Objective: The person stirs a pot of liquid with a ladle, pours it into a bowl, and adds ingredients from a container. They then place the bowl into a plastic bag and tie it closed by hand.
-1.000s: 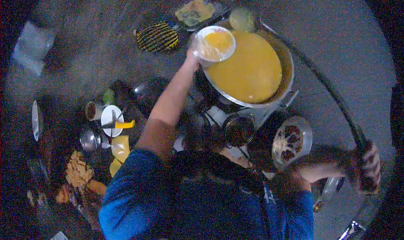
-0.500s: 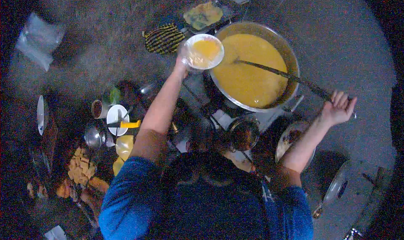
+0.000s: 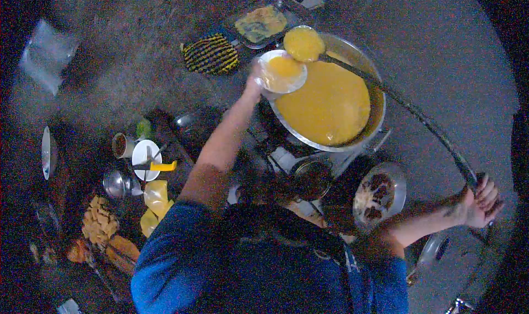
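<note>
My left hand (image 3: pixel 254 84) is closed on a white bowl (image 3: pixel 300 86), which holds some yellow soup; shiny plastic seems to line it. At the far right, my right hand (image 3: pixel 484 205) grips the end of a long dark ladle (image 3: pixel 421 117). The ladle's round head is full of yellow soup and hangs above the far left rim of a large metal pot (image 3: pixel 382 113), just beyond the bowl. Thick yellow soup (image 3: pixel 330 107) fills much of the pot. The bowl overlaps the pot's left edge in view.
Behind the pot lie a tray of food (image 3: pixel 262 25) and a black-and-yellow striped cloth (image 3: pixel 210 54). A yellow-handled knife (image 3: pixel 162 166) rests on a white plate (image 3: pixel 144 153) at left, near a pile of cut pieces (image 3: pixel 100 221). A food-stained basin (image 3: pixel 398 195) stands near my right arm.
The ladle's head has come up out of the soup, full, toward the bowl. My right hand has moved right and nearer to me. My left hand has shifted slightly right with the bowl.
</note>
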A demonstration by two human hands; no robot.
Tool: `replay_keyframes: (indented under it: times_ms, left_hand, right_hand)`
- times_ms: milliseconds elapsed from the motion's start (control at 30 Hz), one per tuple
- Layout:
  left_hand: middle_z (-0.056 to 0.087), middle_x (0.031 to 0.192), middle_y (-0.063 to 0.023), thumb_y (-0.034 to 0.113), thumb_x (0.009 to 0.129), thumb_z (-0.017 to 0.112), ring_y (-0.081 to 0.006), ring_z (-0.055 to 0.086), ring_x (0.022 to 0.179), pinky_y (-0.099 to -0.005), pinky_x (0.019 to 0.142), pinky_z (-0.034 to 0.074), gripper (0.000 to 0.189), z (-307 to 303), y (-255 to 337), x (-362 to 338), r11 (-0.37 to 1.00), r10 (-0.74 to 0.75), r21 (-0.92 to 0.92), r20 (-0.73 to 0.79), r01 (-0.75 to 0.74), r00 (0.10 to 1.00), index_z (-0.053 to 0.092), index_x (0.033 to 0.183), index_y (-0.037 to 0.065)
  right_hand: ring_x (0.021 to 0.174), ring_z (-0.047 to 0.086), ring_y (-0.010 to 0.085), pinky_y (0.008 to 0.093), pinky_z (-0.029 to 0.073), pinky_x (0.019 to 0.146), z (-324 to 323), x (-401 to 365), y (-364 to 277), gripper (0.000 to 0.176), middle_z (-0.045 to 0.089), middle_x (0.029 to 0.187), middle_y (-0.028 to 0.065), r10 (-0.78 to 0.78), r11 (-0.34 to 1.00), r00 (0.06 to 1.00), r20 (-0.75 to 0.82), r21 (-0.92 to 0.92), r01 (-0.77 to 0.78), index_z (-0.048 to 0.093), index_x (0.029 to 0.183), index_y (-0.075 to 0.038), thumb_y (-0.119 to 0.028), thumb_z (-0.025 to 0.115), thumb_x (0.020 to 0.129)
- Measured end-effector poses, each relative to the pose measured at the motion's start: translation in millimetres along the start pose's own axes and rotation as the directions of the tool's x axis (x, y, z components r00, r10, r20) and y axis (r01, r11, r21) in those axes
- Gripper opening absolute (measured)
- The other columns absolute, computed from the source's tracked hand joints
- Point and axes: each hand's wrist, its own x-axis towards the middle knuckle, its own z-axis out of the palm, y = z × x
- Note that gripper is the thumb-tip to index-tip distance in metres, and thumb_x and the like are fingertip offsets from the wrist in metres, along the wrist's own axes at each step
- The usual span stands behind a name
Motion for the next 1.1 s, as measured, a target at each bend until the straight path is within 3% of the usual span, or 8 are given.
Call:
replay_keyframes:
  times_ms: [167,333,367,433,533,633,867,1100]
  left_hand:
    - [0.046,0.116,-0.0099,0.041,0.085,0.036,-0.0206,0.046,0.104,-0.035,0.09,0.035,0.05,16.6,4.7,-13.6,1.0,0.026,-0.015,0.057,-0.026,0.998,0.037,0.122,0.007]
    - [0.046,0.116,-0.0101,0.04,0.085,0.036,-0.0207,0.046,0.104,-0.035,0.09,0.035,0.049,2.3,-4.5,-50.8,0.997,0.068,-0.046,0.112,-0.063,0.991,0.037,0.122,0.006]
    - [0.046,0.116,-0.0102,0.04,0.085,0.037,-0.0207,0.046,0.104,-0.035,0.09,0.035,0.049,-7.1,-7.8,-62.3,0.996,0.078,-0.059,0.112,-0.072,0.991,0.037,0.122,0.006]
    - [0.046,0.116,-0.0102,0.039,0.085,0.037,-0.0207,0.046,0.104,-0.0351,0.09,0.035,0.049,-33.8,-10.6,-98.1,0.991,0.11,-0.092,0.113,-0.1,0.987,0.037,0.122,0.006]
    - [0.046,0.115,-0.0104,0.039,0.085,0.037,-0.0207,0.046,0.104,-0.0351,0.09,0.036,0.049,-80.0,-23.8,-154.6,0.979,0.145,-0.159,0.106,-0.127,0.984,0.037,0.122,0.006]
    - [0.047,0.115,-0.0105,0.038,0.086,0.037,-0.0208,0.046,0.103,-0.0351,0.09,0.036,0.048,-133.9,-38.8,-209.6,0.959,0.174,-0.243,0.091,-0.147,0.981,0.037,0.121,0.006]
    - [0.047,0.115,-0.0107,0.037,0.086,0.037,-0.0209,0.047,0.103,-0.0352,0.09,0.036,0.047,-324.2,-137.0,-337.8,0.911,0.188,-0.321,-0.23,-0.257,0.955,0.037,0.121,0.006]
    - [0.042,0.118,-0.015,0.033,0.085,0.037,-0.0236,0.043,0.106,-0.0343,0.093,0.032,0.047,-454.4,-232.7,-454.0,0.999,0.037,0.049,-0.487,-0.015,0.873,0.033,0.123,0.006]
  right_hand:
    - [0.049,0.027,0.0137,0.0308,0.025,0.056,6.9,-13.1,-15.7,0.03,0.025,0.047,-0.0003,-0.01,0.978,0.942,0.337,0.199,-0.06,0.032,0.053,-0.013,-0.023,0.04,0.079]
    - [0.069,0.041,0.0287,0.0573,0.026,0.089,34.0,-31.3,-30.2,0.034,0.036,0.058,0.0111,-0.233,0.863,0.856,-0.463,-0.504,-0.038,0.038,0.055,-0.003,-0.022,0.036,0.083]
    - [0.09,0.044,0.037,0.0569,0.029,0.085,-74.9,-13.9,-67.6,0.035,0.045,0.067,0.0154,0.18,0.984,0.978,0.107,-0.039,-0.176,0.041,0.061,0.0,-0.025,0.035,0.085]
    - [0.096,0.046,0.0335,0.0517,0.033,0.084,-68.1,-10.0,-59.7,0.031,0.054,0.073,0.0142,0.273,0.927,0.861,0.43,0.12,-0.354,0.045,0.061,-0.002,-0.023,0.046,0.084]
    - [0.03,0.023,0.006,0.0225,0.02,0.031,125.9,-81.9,17.0,0.043,0.03,0.039,-0.0033,-0.141,0.983,0.973,0.185,-0.089,0.16,0.033,0.049,-0.015,-0.031,0.032,0.089]
    - [0.043,0.046,0.012,0.0239,0.036,0.036,151.6,-116.1,64.4,0.018,0.046,0.055,0.0042,-0.417,0.731,0.805,0.421,-0.371,0.573,0.046,0.071,0.002,-0.01,0.059,0.076]
    - [0.074,0.052,0.017,0.0311,0.041,0.072,166.7,-199.7,191.0,0.013,0.058,0.077,0.006,0.347,0.706,0.426,0.835,-0.532,0.468,0.055,0.073,-0.006,-0.013,0.065,0.072]
    - [0.084,0.051,0.0214,0.032,0.037,0.08,257.4,-325.0,274.3,0.027,0.056,0.085,0.0102,0.843,0.369,0.404,0.356,-0.928,0.049,0.058,0.081,-0.002,-0.027,0.062,0.074]
